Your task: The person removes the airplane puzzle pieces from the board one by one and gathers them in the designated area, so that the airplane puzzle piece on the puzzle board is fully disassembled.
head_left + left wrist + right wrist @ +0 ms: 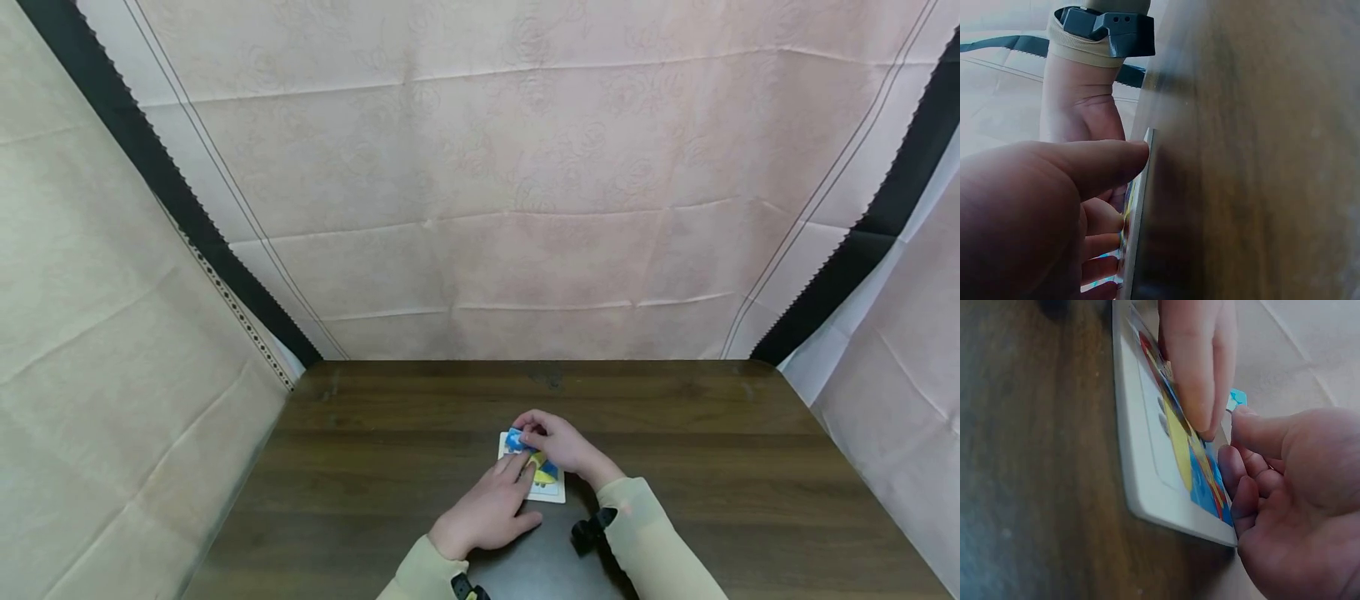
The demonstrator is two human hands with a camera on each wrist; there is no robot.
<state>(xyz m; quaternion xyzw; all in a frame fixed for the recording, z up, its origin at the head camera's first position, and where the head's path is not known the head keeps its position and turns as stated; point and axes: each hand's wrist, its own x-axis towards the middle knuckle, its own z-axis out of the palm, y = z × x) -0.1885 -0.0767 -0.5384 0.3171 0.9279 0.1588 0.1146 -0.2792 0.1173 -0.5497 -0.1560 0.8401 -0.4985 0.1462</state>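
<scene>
A small picture puzzle board (546, 493) with a white border and yellow, blue and red picture parts lies on the wooden table. My left hand (491, 504) rests on its near left part, fingers stretched across the picture. In the left wrist view, the thumb of the left hand (1029, 200) touches the board's edge (1140, 212). Over the board's far left corner, my right hand (562, 446) pinches a small blue puzzle piece (515, 439) between thumb and fingers. That piece (1237, 398) shows light blue past the thumb in the right wrist view. Fingers cover part of the picture.
The brown table (360, 483) stretches out on both sides of the board. A grey patch (555, 550) shows on its near part, between the forearms. Pale cloth walls (525, 208) stand behind and beside the table. Dark camera mounts (592, 532) sit on both wrists.
</scene>
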